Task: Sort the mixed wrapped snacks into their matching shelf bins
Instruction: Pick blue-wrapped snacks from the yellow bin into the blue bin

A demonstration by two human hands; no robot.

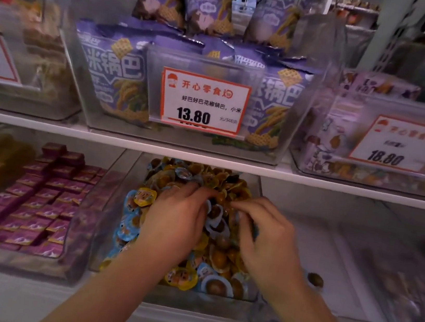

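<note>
Both hands [176,218] among wrapped snacks [215,213]

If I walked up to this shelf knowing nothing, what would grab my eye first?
Probably the two hands, left hand and right hand, digging into the middle lower bin heaped with round blue and yellow wrapped snacks. Right above, the orange-framed price tag reading 13.80 stands out against purple snack bags.

Both forearms were cut off by the bottom edge. The left hand [174,217] and right hand [267,239] hid their own fingertips among the wrapped snacks [221,246], so any grip was unreadable. At three o'clock, the price tag [399,144] (18.80) was blurred.
</note>
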